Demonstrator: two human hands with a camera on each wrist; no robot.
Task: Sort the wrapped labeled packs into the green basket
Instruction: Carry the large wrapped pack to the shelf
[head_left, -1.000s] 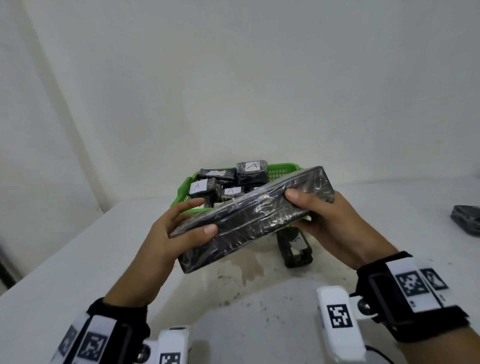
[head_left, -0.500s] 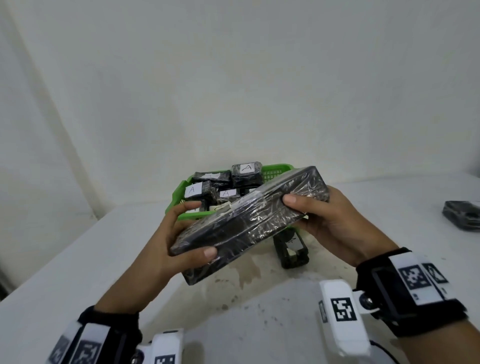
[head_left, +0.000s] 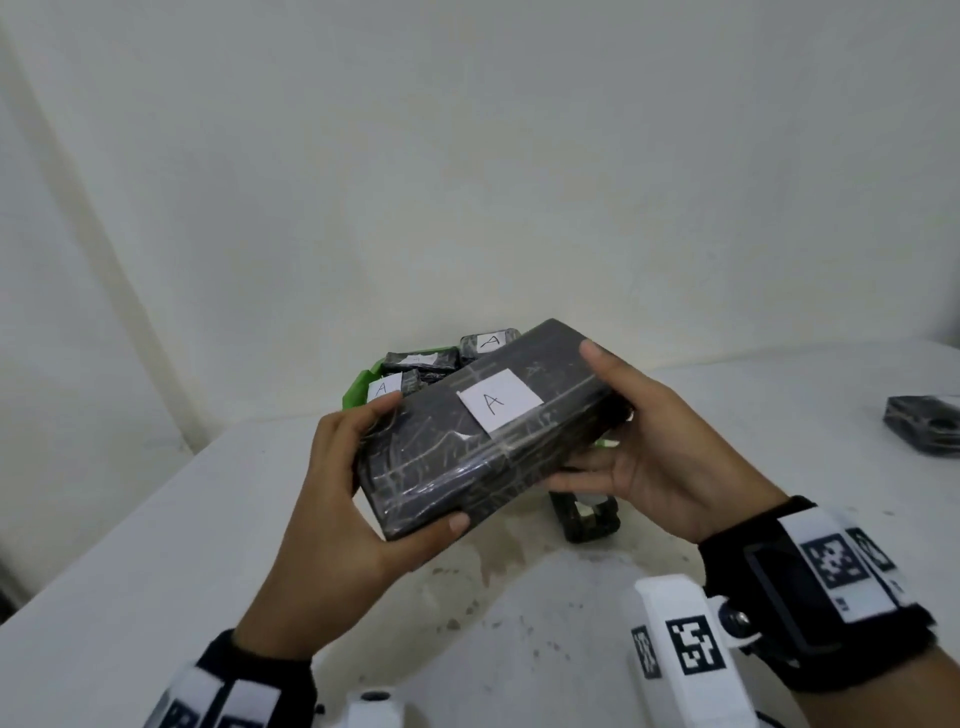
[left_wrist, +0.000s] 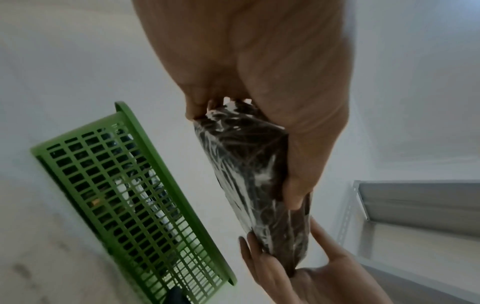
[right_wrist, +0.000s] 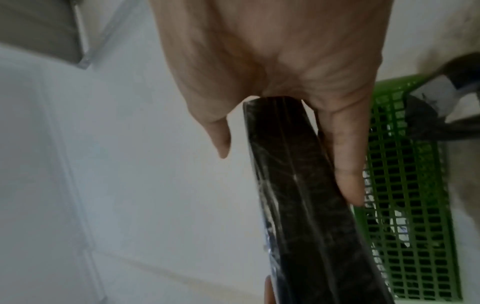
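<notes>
A long black pack (head_left: 483, 431) wrapped in clear film is held in the air in front of the green basket (head_left: 357, 388). Its top face carries a white label (head_left: 498, 404) marked A. My left hand (head_left: 358, 499) grips its near left end, thumb below and fingers on the far side. My right hand (head_left: 644, 447) grips its right end, thumb on top and fingers beneath. The left wrist view shows the pack (left_wrist: 259, 185) edge-on beside the basket (left_wrist: 124, 205). Several smaller packs labeled A (head_left: 491, 343) lie in the basket.
A small black wrapped pack (head_left: 584, 514) lies on the white table (head_left: 130, 571) under the held one. Another dark pack (head_left: 924, 431) sits at the table's right edge. A white wall stands close behind the basket. A grey metal shelf (left_wrist: 415, 201) shows in the wrist views.
Both hands have rolled the long pack toward me, so the face with the A label now points up. The pack sits slightly higher in view.
</notes>
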